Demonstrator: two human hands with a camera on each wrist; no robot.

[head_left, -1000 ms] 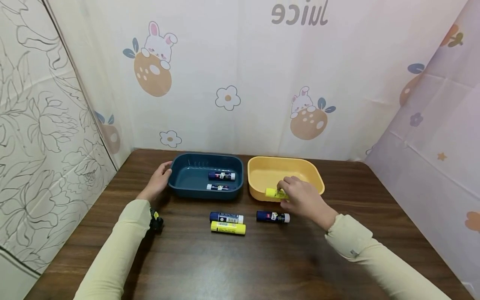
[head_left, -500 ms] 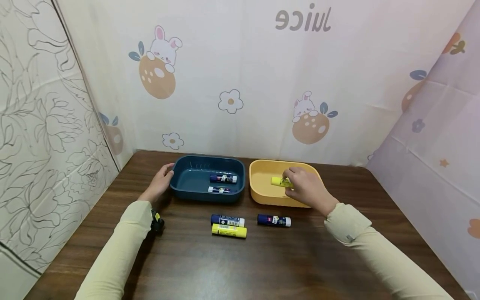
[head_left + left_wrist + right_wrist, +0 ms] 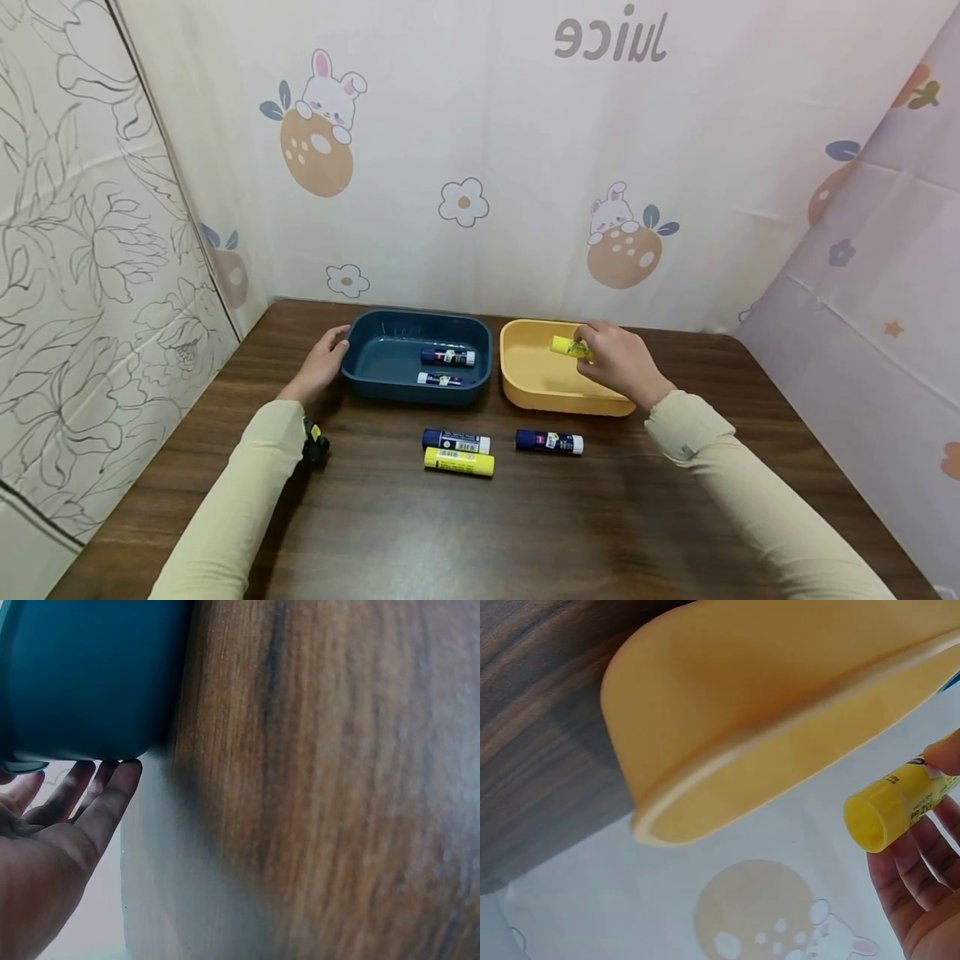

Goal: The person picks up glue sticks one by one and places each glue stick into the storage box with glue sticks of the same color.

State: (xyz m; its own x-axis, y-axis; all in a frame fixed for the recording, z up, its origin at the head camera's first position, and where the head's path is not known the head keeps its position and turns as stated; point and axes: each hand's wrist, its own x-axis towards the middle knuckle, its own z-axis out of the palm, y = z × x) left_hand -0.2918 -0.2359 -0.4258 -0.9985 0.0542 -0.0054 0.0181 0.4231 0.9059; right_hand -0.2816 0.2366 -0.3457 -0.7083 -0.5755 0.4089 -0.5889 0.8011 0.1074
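Observation:
My right hand (image 3: 618,358) pinches a yellow glue stick (image 3: 567,347) between thumb and fingers, above the yellow bin (image 3: 558,402). In the right wrist view the glue stick (image 3: 892,806) hangs clear of the bin's rim (image 3: 727,754), its round end facing the camera. My left hand (image 3: 320,367) rests at the left end of the dark blue bin (image 3: 375,371). Seen from the left wrist, its extended fingertips (image 3: 129,771) touch the blue bin's outer wall (image 3: 90,682). Two navy glue sticks with white ends, one (image 3: 447,357) behind the other (image 3: 441,379), lie inside the blue bin.
In front of the bins, a navy glue stick (image 3: 455,441) and a yellow one (image 3: 459,462) lie side by side. Another navy one (image 3: 549,442) lies to their right. A small black object (image 3: 315,446) shows by the left wrist. A printed curtain (image 3: 465,150) hangs behind the table.
My right hand has lifted the yellow glue stick from the yellow bin's front edge up and back over the bin. The left hand stays at the blue bin; the view has shifted slightly.

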